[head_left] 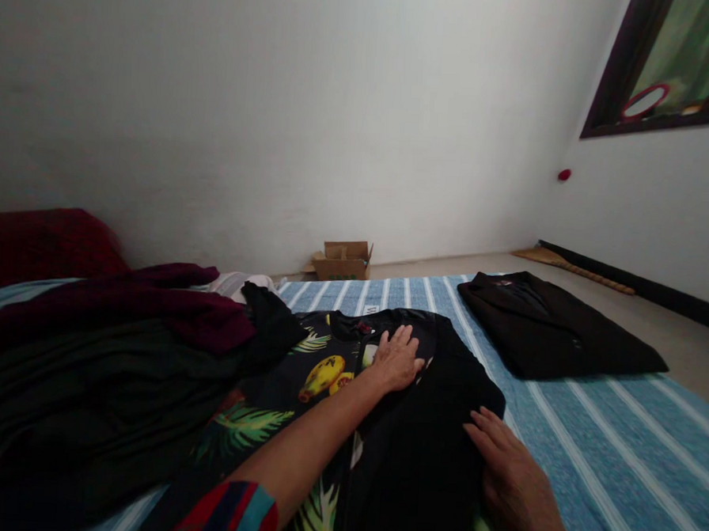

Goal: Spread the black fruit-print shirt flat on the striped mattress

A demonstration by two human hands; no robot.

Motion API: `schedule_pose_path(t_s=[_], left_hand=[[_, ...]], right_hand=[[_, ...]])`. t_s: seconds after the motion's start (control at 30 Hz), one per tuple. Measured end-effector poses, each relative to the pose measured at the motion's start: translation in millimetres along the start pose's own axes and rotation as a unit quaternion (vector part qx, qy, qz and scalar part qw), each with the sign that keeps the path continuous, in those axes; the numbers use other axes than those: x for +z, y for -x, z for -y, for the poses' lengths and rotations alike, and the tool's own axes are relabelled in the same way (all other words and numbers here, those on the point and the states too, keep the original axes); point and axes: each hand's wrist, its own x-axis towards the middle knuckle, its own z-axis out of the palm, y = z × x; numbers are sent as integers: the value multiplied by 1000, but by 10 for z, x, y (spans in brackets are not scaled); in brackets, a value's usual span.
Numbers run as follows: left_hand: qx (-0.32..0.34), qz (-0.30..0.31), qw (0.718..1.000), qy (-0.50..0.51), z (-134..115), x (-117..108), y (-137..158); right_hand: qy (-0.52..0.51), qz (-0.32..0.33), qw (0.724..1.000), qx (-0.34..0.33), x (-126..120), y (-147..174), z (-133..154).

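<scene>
A black shirt with yellow fruit and green leaf prints [300, 389] lies spread on the blue striped bedsheet [589, 436] in front of me. My left hand [395, 359] rests flat, fingers apart, on the shirt near its collar. My right hand [513, 480] lies flat on the shirt's folded right side, close to its edge. Neither hand grips anything.
A heap of dark and maroon clothes [106, 340] fills the left side. A folded black garment [553, 327] lies on the sheet at right. A small cardboard box [343, 259] stands on the floor by the white wall. A red pillow [40, 241] is at far left.
</scene>
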Motion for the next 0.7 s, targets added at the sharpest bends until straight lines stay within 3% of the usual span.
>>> schedule_pose_path(t_s=[0.17, 0.3, 0.53, 0.7], left_hand=[[12, 51, 999, 6, -20, -159, 816], [-19, 61, 998, 22, -75, -150, 1314], [-36, 23, 999, 13, -68, 87, 1475], [-44, 54, 997, 33, -136, 15, 1553]], right_hand=[[-16, 47, 999, 19, -32, -24, 22], [-34, 55, 997, 35, -65, -42, 32], [-23, 66, 997, 43, -72, -50, 47], [0, 75, 996, 38, -121, -56, 83]])
